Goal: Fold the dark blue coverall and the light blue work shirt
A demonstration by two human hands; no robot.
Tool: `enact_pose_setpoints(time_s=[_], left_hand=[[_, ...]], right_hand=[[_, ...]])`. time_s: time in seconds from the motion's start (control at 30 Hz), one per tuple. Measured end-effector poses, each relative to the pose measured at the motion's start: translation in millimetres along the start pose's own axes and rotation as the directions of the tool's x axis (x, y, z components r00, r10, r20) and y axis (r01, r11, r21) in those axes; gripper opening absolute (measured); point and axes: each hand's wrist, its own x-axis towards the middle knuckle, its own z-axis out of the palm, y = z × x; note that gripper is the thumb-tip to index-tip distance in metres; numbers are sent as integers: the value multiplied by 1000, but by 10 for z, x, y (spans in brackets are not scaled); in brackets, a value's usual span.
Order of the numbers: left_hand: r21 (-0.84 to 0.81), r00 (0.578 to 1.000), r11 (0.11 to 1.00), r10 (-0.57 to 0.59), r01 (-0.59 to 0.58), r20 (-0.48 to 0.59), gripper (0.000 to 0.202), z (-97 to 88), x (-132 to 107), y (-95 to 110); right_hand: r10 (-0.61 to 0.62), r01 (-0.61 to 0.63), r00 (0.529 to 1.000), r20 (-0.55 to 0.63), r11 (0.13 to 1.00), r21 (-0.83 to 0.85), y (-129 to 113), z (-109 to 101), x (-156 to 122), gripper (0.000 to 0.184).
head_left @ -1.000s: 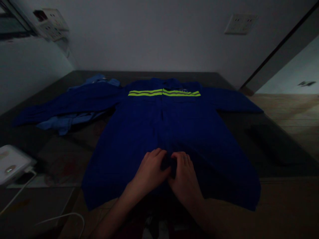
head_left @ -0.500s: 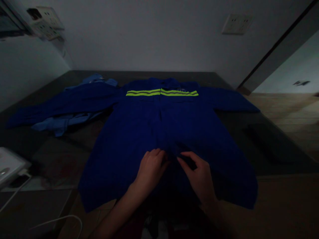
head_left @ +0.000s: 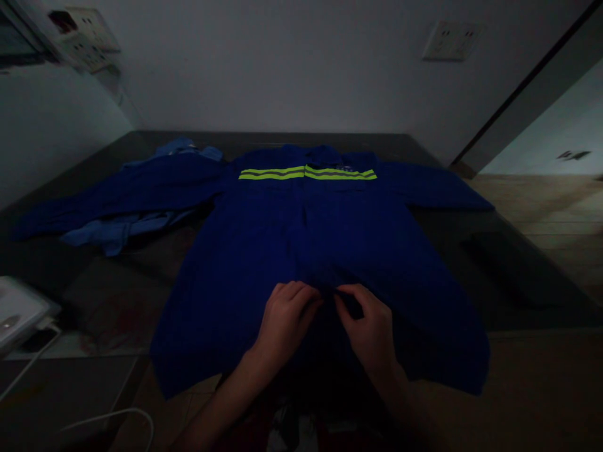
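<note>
A dark blue work jacket [head_left: 254, 245] with yellow-green reflective bands across the chest lies spread face up, its sleeves out to both sides. At the lower front opening, my left hand [head_left: 287, 314] pinches the cloth near the front edge. Close beside it on the right, my right hand [head_left: 370, 320] has thumb and forefinger pressed together on the jacket's other front edge. The fingertips of both hands almost meet. Dim light hides any button or fastener between them.
Under the left sleeve lies a light blue garment [head_left: 110, 233]. The dark table [head_left: 155, 276] bears a dark flat object [head_left: 511, 267] at right. A white device [head_left: 21, 314] with a cable stands at left. Wall sockets [head_left: 452, 41] are behind.
My right hand has shifted slightly left and closed its fingertips on the cloth, nearer to my left hand. The left hand has barely moved.
</note>
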Motion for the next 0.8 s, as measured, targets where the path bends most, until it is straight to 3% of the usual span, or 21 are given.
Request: enact_pose_setpoints(time_s=[0.23, 0.43, 0.6, 0.67, 0.8], left_hand=[[-23, 998, 1000, 12, -14, -58, 5, 8, 10, -9], [-42, 997, 998, -45, 43, -58, 4, -1, 16, 7], [-56, 992, 990, -128, 127, -19, 11, 0, 19, -13], [-61, 988, 987, -152, 151, -6, 15, 0, 17, -24], [-78, 983, 980, -182, 181, 3, 17, -6, 10, -31]], right_hand=[[-4, -3, 995, 96, 997, 73, -43, -24, 23, 19], [121, -164, 969, 216, 968, 192, -25, -86, 47, 19], [161, -279, 915, 369, 915, 293, 13, -179, 101, 37], [137, -257, 922, 362, 917, 307, 2, -176, 121, 36], [65, -114, 980, 186, 957, 267, -49, -108, 138, 15]])
